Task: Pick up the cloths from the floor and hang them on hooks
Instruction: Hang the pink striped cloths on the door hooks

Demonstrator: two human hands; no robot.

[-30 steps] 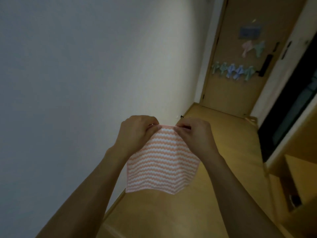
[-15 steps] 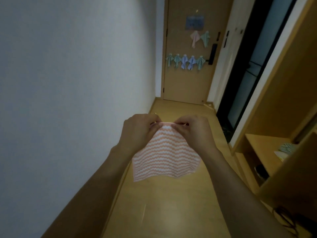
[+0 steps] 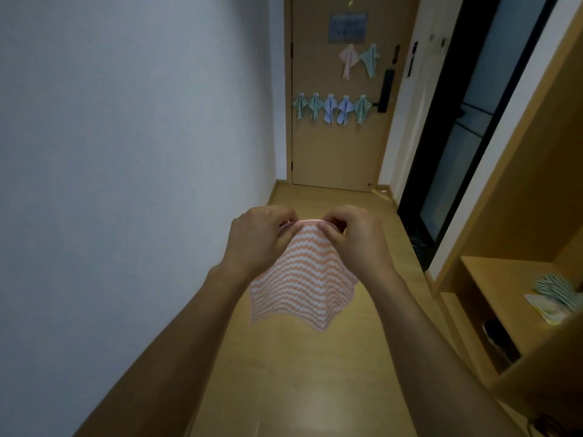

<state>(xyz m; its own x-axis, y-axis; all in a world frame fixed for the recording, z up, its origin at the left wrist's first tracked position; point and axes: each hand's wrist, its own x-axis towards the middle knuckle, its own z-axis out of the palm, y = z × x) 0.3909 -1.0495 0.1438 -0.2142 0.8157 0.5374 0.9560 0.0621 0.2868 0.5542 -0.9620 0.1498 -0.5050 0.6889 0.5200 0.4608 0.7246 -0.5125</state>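
A pale wall [image 3: 126,152] fills the whole left half of the frame, and the wooden floor [image 3: 284,389] runs from the bottom centre up to a closed door [image 3: 334,146] at the top centre. On the right edge stands a wooden shelf unit [image 3: 520,247], with a dark glass panel [image 3: 457,152] between it and the door.

My two forearms reach in from the bottom edge to the middle of the frame. There my left hand [image 3: 258,241] and my right hand [image 3: 356,238] sit close together, each with fingers and thumb curled to pinch the top edge of an orange-and-white striped cloth [image 3: 299,279]. The cloth hangs loose below my hands, above the floor and touching nothing else.

On the door, a row of five striped cloths [image 3: 331,108] hangs at mid height, and a pink cloth [image 3: 347,61] and a teal cloth [image 3: 370,59] hang side by side above them, under a blue sign [image 3: 347,26]. At the right edge, a green striped cloth [image 3: 555,288] lies on a shelf. The strip of floor between me and the door is bare.
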